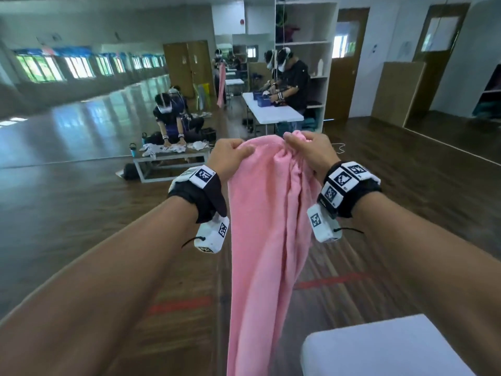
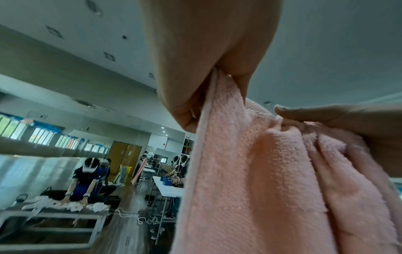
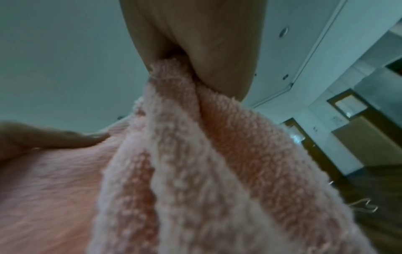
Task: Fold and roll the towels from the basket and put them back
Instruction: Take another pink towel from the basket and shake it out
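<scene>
Both hands are raised at chest height, close together, each pinching the top edge of a pink towel (image 1: 267, 213). The left hand (image 1: 230, 156) grips one bunched corner, the right hand (image 1: 311, 153) the gathered folds beside it. The towel hangs straight down between the forearms, beside the white counter (image 1: 379, 351) corner.

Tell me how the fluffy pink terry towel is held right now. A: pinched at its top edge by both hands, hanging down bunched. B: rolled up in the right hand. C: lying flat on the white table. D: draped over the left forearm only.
A: the left hand and the right hand each grip the top edge of the fluffy pink terry towel, which hangs down in gathered folds, clear of the white table.
</scene>
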The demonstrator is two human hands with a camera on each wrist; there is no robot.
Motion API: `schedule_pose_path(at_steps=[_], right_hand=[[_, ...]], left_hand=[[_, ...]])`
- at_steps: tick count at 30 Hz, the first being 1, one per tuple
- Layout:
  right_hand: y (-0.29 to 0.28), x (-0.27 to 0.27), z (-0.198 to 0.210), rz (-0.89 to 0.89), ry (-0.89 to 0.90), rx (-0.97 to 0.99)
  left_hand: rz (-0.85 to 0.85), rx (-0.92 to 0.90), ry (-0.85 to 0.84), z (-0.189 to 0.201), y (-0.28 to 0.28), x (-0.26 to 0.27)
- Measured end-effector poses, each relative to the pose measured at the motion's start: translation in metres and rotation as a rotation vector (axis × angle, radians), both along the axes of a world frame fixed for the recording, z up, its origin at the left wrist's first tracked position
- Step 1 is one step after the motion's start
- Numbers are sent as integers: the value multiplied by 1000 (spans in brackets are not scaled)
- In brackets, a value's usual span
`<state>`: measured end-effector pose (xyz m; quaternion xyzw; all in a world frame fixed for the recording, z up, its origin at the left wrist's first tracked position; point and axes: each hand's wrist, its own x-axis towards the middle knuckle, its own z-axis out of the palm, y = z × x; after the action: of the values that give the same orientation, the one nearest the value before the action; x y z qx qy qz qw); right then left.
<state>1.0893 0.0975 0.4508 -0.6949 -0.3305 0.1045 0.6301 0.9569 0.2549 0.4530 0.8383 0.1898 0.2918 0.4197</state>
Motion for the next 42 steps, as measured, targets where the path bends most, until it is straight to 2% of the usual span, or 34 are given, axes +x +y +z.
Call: schedule_pose_path(at_steps=[3, 6, 10, 12, 14, 18, 20, 22, 25, 27, 28, 29, 30, 32, 33, 34, 36, 39, 42], right_hand=[[-13, 77, 5, -149, -115, -67], [-50, 148, -16, -339, -252, -214], [-126, 230, -70, -534, -321, -491], [-164, 254, -107, -632, -347, -648], [-193, 258, -150, -618, -344, -797], [-255, 223, -257, -337, -279, -1151], [-303, 191, -315, -264, -195, -1296], [-369, 153, -365, -253, -57, -1418], [-483, 90, -414, -362, 188, -1632], [-548, 51, -430, -486, 328, -1803], [-572, 33, -432, -535, 376, -1851], [-588, 16, -431, -579, 396, -1873], [-593, -3, -424, -625, 363, -1842], [-590, -31, -419, -653, 166, -1644], [-585, -43, -420, -586, 106, -1518], [-576, -55, -423, -476, 120, -1435], [-563, -75, -440, -290, 216, -1448], [-569, -95, -467, -263, 216, -1539], [-589, -113, -463, -242, 253, -1502]], left_hand=[[30, 112, -6, 4, 11, 64], [40, 144, 21, -20, 21, 108], [56, 171, 101, -83, 28, 138], [49, 165, 152, -126, 22, 143], [-31, 125, 225, -174, 3, 140], [-372, 8, 584, -295, -79, 109], [-527, 39, 761, -352, -136, 84], [-675, 49, 862, -396, -197, 53], [-966, 42, 967, -426, -291, -3], [-1176, -65, 1065, -429, -341, -34], [-1224, -105, 1095, -431, -361, -46], [-1221, -53, 1093, -433, -379, -55], [-1151, 96, 1045, -435, -393, -62], [-820, 436, 917, -439, -406, -70], [-721, 502, 918, -443, -408, -73], [-701, 526, 961, -449, -409, -74], [-742, 566, 1089, -462, -414, -78], [-756, 644, 1145, -476, -436, -85], [-765, 679, 1147, -475, -480, -107]])
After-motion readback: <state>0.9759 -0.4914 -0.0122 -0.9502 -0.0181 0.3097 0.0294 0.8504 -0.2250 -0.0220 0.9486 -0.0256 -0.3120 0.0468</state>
